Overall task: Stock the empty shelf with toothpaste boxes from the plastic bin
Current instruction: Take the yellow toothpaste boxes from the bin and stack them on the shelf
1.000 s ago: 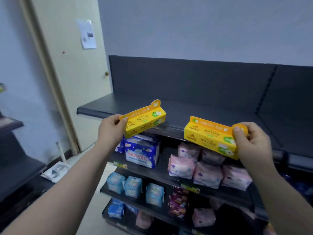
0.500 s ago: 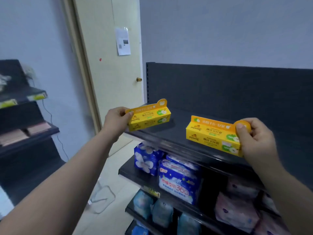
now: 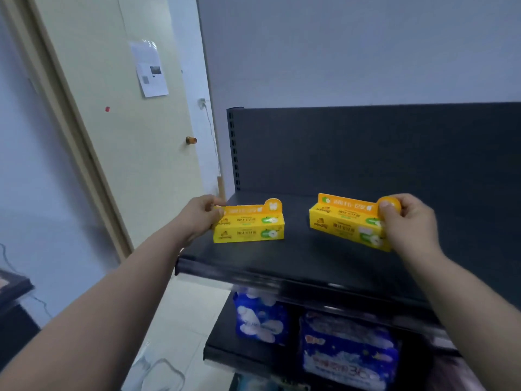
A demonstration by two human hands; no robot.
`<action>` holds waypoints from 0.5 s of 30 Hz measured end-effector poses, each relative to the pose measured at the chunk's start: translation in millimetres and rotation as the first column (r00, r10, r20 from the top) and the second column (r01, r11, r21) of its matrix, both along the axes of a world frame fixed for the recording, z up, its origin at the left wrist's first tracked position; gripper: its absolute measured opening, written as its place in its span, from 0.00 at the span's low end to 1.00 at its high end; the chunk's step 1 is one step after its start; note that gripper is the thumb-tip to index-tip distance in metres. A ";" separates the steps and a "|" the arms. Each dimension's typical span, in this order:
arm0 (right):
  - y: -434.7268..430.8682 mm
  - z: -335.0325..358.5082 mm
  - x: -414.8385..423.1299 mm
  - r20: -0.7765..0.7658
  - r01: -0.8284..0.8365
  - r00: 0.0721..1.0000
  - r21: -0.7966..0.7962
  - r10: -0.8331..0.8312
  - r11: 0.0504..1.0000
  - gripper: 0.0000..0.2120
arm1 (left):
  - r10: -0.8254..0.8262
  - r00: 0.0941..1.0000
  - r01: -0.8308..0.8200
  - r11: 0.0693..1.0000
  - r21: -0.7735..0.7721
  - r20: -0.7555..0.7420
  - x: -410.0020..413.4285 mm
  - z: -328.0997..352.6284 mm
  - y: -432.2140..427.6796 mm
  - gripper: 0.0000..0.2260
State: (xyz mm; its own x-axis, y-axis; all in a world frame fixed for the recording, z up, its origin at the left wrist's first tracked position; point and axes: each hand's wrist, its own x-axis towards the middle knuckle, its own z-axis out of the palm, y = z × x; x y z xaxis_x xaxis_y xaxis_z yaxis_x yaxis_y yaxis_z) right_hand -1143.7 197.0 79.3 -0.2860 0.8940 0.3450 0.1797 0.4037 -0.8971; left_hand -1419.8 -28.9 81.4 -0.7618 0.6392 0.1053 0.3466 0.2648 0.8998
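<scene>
Toothpaste box [image 3: 248, 228] pinched by left hand [image 3: 197, 215], second box [image 3: 344, 221] by right hand [image 3: 408, 221], ends hidden.

1. The top shelf [image 3: 282, 258] is a dark board with a dark back panel [image 3: 366, 150] rising behind it.
2. The left toothpaste box [image 3: 248, 228], yellow, stands upright on its long side near the shelf's left end.
3. The right toothpaste box [image 3: 344, 221] is tilted; whether its base touches the board cannot be told.
4. The 2 boxes are apart.
5. The lower shelf [image 3: 222, 342] carries 2 blue packs [image 3: 260, 320], side by side.
</scene>
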 end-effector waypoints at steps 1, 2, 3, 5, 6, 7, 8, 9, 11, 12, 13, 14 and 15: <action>1.5 0.7 -8.0 0.014 0.010 1.000 -0.008 -0.010 1.000 0.06 | -0.040 0.999 0.040 0.999 -0.022 -0.003 -6.7 -2.5 2.8 0.13; 4.1 0.9 -16.0 0.032 0.012 0.999 -0.019 -0.011 1.000 0.06 | -0.099 0.995 0.098 0.993 -0.073 -0.018 -13.0 -5.1 4.4 0.20; 6.4 0.5 -23.5 0.053 0.004 0.999 -0.029 -0.002 1.000 0.06 | -0.169 0.984 0.157 0.975 -0.156 -0.061 -18.1 -7.6 5.2 0.26; 9.7 -1.8 -35.8 0.099 -0.016 0.995 -0.047 0.020 0.999 0.07 | -0.281 0.942 0.214 0.923 -0.319 -0.182 -26.5 -12.0 7.4 0.29; 11.1 -3.6 -41.1 0.110 -0.022 0.994 -0.061 0.029 0.998 0.07 | -0.296 0.923 0.199 0.914 -0.354 -0.246 -31.4 -14.4 10.0 0.28; 12.4 -5.7 -45.6 0.113 -0.025 0.993 -0.078 0.034 0.997 0.07 | -0.285 0.906 0.165 0.918 -0.360 -0.312 -36.5 -15.8 13.9 0.27; 14.5 -8.6 -49.1 0.115 -0.022 0.993 -0.098 0.033 0.995 0.07 | -0.256 0.891 0.117 0.928 -0.354 -0.375 -40.8 -16.1 19.0 0.28; 15.6 -10.4 -51.3 0.118 -0.016 0.993 -0.116 0.030 0.993 0.07 | -0.218 0.880 0.066 0.936 -0.346 -0.423 -45.2 -16.1 24.8 0.29; 18.8 -12.9 -52.1 0.134 -0.003 0.991 -0.142 0.022 0.990 0.07 | -0.163 0.872 -0.012 0.936 -0.352 -0.462 -50.4 -13.7 38.1 0.31; 20.9 -14.1 -51.3 0.139 -0.002 0.990 -0.152 0.023 0.988 0.07 | -0.158 0.870 -0.027 0.931 -0.365 -0.466 -53.1 -12.5 45.7 0.32; 22.7 -14.9 -49.4 0.139 -0.008 0.990 -0.160 0.031 0.987 0.07 | -0.164 0.869 -0.025 0.927 -0.373 -0.467 -55.4 -10.9 53.7 0.33; 24.5 -15.7 -47.6 0.136 -0.021 0.990 -0.165 0.044 0.986 0.08 | -0.178 0.868 -0.013 0.925 -0.380 -0.464 -57.8 -9.2 62.2 0.33; 25.3 -16.0 -46.0 0.132 -0.038 0.989 -0.171 0.061 0.985 0.09 | -0.196 0.865 0.003 0.922 -0.386 -0.462 -59.8 -7.7 70.8 0.33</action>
